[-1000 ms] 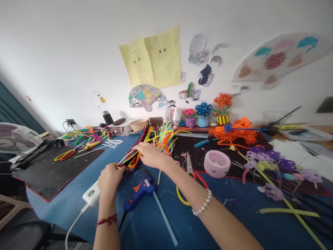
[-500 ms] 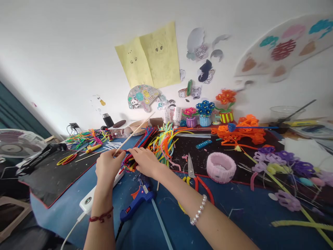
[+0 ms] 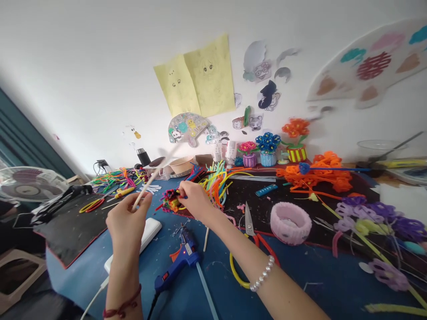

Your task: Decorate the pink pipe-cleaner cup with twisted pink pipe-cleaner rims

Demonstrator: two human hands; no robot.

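Note:
My left hand (image 3: 125,220) is closed round a thin wooden stick (image 3: 147,184), which slants up and away to the right, its far end blurred. Over the bundled pipe cleaners (image 3: 171,201), my right hand (image 3: 195,198) pinches at their coloured ends, with a bit of dark blue pipe cleaner at the fingertips. More pipe cleaners in yellow, orange and pale green (image 3: 215,182) lie just behind that hand. Below both hands rests a blue glue gun (image 3: 178,262) with a glue stick (image 3: 206,289) sticking out of its back.
Scissors (image 3: 249,222) lie partly under my right forearm, by a pink fuzzy ring (image 3: 290,223). A white power strip (image 3: 151,231) is beside my left wrist. Pipe-cleaner flowers in pots (image 3: 267,151) stand along the wall. Orange (image 3: 320,175) and purple pieces (image 3: 388,273) lie right.
My hands have moved apart: the left one came left and nearer with the stick, the right one shifted to the bundled pipe cleaners. The view has shifted slightly.

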